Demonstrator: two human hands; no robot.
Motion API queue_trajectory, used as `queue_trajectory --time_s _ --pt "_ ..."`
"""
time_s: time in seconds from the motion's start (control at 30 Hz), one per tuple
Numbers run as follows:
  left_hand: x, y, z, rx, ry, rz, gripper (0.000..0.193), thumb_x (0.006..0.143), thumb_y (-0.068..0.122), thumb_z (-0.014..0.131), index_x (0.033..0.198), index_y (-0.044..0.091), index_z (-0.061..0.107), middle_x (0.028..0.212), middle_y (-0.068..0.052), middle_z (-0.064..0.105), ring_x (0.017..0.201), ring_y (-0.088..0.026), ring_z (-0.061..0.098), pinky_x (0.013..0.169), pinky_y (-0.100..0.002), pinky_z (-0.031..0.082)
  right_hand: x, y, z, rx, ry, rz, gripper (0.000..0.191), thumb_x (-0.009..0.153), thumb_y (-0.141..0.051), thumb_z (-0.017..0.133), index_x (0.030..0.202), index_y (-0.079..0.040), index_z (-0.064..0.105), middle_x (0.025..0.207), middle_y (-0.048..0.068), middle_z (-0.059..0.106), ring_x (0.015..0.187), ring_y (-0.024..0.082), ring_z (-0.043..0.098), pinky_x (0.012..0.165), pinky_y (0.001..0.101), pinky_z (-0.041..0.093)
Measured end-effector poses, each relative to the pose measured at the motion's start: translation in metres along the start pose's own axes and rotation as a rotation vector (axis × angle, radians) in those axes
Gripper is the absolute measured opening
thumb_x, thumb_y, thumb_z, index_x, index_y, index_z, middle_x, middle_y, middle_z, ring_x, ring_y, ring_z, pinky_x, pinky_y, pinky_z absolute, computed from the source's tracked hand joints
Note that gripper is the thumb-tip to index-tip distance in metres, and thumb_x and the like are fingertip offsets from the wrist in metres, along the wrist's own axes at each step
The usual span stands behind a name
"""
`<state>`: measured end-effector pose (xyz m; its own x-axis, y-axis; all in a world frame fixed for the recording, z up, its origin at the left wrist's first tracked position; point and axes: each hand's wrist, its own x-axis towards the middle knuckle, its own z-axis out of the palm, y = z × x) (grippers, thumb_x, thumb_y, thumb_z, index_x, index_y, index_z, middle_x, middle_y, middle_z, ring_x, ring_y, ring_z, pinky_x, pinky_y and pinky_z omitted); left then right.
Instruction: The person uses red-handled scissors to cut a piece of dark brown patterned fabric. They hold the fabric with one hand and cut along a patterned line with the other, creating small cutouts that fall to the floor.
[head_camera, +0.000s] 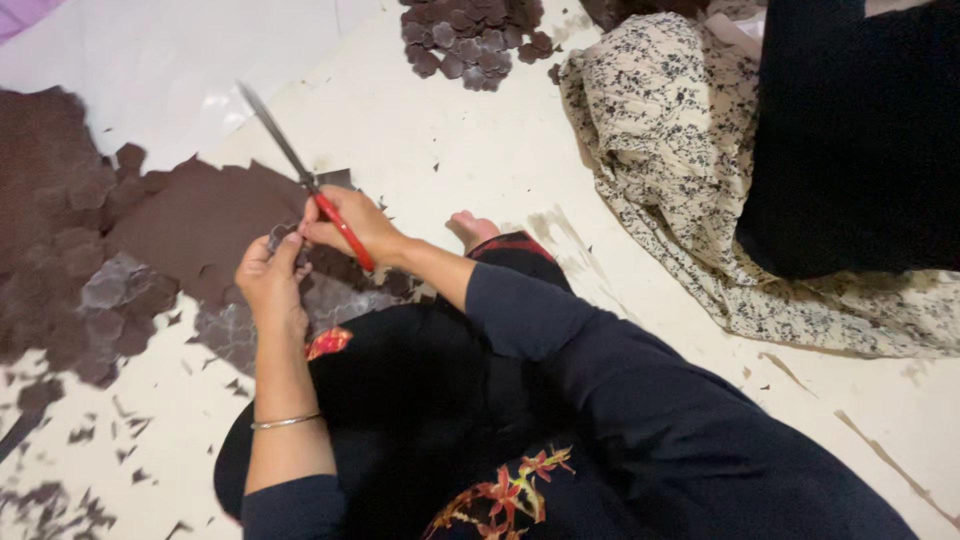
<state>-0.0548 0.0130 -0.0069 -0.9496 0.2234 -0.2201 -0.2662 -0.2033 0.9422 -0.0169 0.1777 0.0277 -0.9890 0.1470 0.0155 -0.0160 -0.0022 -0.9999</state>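
**Seated on floor, both hands on a brown piece, scissors in right**

Far left of the floor (450, 140): a heap of brown cut pieces (60, 250), scalloped edges, some grey-backed, running off the left edge. Small brown scraps (90, 440) are scattered along the lower left.

Next right: a larger brown sheet (205, 225) lies flat, touching the heap.

Left hand (270, 280): fingers pinched on a small brown piece (283, 236), held just above the lap. Thin metal bangle (285, 422) on that forearm.

Right hand (350, 222): clenched around the red handles of the scissors (300, 170). Blades point up-left, over the brown sheet. Can't tell whether the blades are apart or together. Right hand touches the left at the small piece.

Below both hands: dark clothing with red floral embroidery (510, 490). A bare foot (470, 228) shows just right of the right wrist.

Top centre, at the far edge of the floor: a second pile of brown cut pieces (470, 40), well apart from the hands.

Right: another person in dark top (860, 140) and cream floral-print fabric (660, 130), spread over the floor to the right edge.
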Motion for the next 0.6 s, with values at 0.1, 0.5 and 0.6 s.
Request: queue_trajectory --time_s 0.1,0.5,0.6 --pt "0.01 -0.004 0.002 0.042 0.031 -0.019 0.005 0.098 0.009 0.075 0.098 0.008 0.07 0.081 -0.001 0.067 0.064 -0.007 0.058 0.058 -0.021 0.047 0.003 0.006 -0.002 -0.065 0.085 0.042 0.016 0.087 -0.014 0.073 0.095 -0.005 0.062 0.095 0.007 0.073 0.09 0.016 0.07 0.082 0.0304 0.056" --pt "0.0 -0.015 -0.007 -0.184 -0.058 -0.1 0.003 0.1 0.004 0.072 0.102 0.004 0.069 0.093 -0.004 0.071 0.078 -0.012 0.067 0.074 -0.026 0.058 0.009 0.013 0.013 -0.223 0.114 0.137 0.018 0.081 -0.017 0.073 0.092 -0.007 0.065 0.078 0.006 0.068 0.073 0.016 0.065 0.067 0.0309 0.052" --pt "0.0 -0.012 -0.003 -0.179 -0.031 -0.056 0.006 0.101 0.007 0.071 0.104 0.003 0.07 0.093 -0.004 0.071 0.075 -0.012 0.065 0.07 -0.026 0.055 0.014 0.018 0.009 -0.13 0.099 0.118 0.016 0.082 -0.016 0.071 0.093 -0.007 0.064 0.08 0.003 0.067 0.074 0.014 0.064 0.068 0.03 0.053"
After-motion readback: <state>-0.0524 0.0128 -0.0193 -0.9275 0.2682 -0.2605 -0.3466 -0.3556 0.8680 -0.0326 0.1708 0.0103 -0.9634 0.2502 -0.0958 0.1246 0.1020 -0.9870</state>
